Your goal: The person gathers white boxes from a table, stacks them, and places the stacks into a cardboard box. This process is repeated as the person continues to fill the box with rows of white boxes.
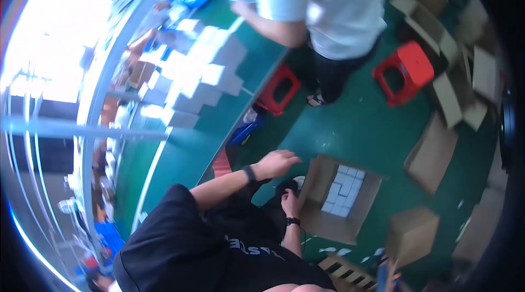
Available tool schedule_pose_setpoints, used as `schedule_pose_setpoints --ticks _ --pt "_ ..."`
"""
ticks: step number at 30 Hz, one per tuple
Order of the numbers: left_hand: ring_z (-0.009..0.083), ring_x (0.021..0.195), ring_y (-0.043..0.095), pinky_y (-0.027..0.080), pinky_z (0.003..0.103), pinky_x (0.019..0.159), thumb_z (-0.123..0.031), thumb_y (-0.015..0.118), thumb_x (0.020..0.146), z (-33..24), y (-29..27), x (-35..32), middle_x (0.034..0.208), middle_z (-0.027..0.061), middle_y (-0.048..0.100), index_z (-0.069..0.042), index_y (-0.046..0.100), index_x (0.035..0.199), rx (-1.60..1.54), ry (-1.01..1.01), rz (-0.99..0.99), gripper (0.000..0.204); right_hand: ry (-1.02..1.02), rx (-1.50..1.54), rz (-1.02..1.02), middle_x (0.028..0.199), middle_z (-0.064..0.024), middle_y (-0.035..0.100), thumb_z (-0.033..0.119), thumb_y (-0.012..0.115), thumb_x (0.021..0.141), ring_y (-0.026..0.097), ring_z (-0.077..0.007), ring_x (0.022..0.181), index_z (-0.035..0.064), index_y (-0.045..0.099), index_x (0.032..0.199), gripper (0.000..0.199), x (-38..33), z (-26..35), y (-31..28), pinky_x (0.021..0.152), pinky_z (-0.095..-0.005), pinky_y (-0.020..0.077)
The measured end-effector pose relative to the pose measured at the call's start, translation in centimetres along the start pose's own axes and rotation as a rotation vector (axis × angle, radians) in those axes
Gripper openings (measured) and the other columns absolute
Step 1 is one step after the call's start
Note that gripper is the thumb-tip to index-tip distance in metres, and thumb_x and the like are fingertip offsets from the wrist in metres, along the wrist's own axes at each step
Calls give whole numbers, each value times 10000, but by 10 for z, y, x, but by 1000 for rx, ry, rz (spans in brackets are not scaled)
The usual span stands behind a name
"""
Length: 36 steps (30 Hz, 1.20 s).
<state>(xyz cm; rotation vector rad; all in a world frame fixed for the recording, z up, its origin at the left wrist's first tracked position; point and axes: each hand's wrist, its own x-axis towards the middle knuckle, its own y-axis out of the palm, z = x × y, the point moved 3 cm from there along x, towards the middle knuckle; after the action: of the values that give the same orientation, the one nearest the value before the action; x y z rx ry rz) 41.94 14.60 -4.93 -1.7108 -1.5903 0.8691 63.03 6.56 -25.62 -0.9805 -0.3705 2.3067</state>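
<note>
My left hand (276, 164), with a dark band at the wrist, is raised beside the table edge. Its fingers are loosely bent and apart, and I see nothing in them. My right hand (290, 202), wearing a dark watch, is low by my leg, close to the left side of an open cardboard carton (320, 177). Blur hides whether its fingers hold anything. Inside the carton, small white boxes (343, 191) lie packed in rows. The carton stands on the green floor with its top open.
A green worktable (210, 111) on the left bears stacked white boxes (191, 87). A person in a white shirt (342, 13) stands at it. Red stools (413, 65) stand ahead. Cardboard cartons (415, 232) and flattened cardboard (432, 150) crowd the right; a slatted wooden piece (347, 275) lies near.
</note>
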Motion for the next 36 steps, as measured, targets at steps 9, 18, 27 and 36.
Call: schedule_pose_setpoints --ticks 9,18,27,36 --pt "331 959 660 543 427 842 -112 595 924 75 -117 -293 1018 119 680 -107 654 1160 -40 -759 -623 243 -462 -362 235 1102 -174 671 105 751 814 656 -359 1012 54 606 1240 452 49 166 -59 872 -434 538" --pt "356 1286 493 418 426 1094 -181 794 826 147 -199 -337 1372 172 524 -44 486 1402 120 -892 -1064 668 -1042 -438 36 1051 -142 661 76 688 893 657 -324 972 61 605 1236 353 80 500 -85 831 -388 540" --pt "386 1352 437 373 462 1134 -123 689 889 264 -275 -344 1434 198 470 -25 447 1438 -21 -972 -1461 608 -1309 -597 175 1079 -139 663 104 725 863 645 -342 1017 76 587 1289 449 107 672 21 847 -425 539" --pt "397 1345 470 326 507 1146 -193 495 958 422 -317 -394 1404 211 559 -43 597 1348 -15 -1711 -966 430 -1278 -1050 310 1185 -184 620 186 832 719 592 -427 1101 77 535 1320 679 160 750 230 891 -480 550"
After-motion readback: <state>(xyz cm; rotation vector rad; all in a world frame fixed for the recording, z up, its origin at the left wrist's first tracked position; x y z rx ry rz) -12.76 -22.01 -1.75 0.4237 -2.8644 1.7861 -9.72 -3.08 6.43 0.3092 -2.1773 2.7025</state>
